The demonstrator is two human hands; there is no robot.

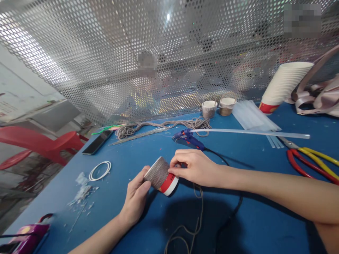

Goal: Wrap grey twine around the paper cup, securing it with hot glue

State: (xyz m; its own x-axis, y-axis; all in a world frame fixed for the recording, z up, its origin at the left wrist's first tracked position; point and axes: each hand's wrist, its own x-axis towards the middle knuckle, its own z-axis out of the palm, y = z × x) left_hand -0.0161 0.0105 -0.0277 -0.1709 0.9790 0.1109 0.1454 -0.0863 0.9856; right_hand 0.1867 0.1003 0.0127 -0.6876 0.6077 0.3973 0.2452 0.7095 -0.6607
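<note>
A paper cup (158, 173) lies tilted in my left hand (137, 194), whose fingers and thumb wrap around its rim end. Grey-brown cord is wound around its upper part; below that, a red band and a white base end show. My right hand (194, 165) pinches at the edge of the winding, against the red band. The loose cord (200, 201) trails below that hand onto the table. Just beyond my right hand lies a blue glue gun (188, 138) with a long clear glue stick (249, 133) in its back.
Red- and yellow-handled cutters (304, 155), glue sticks (251, 114) and stacked paper cups (287, 81) stand right. Two small wrapped cups (209, 109), a cord bundle (159, 125) and a phone (97, 142) lie behind. Leftward are a white ring (100, 171) and scraps (84, 190). Perforated metal (111, 70) borders the back.
</note>
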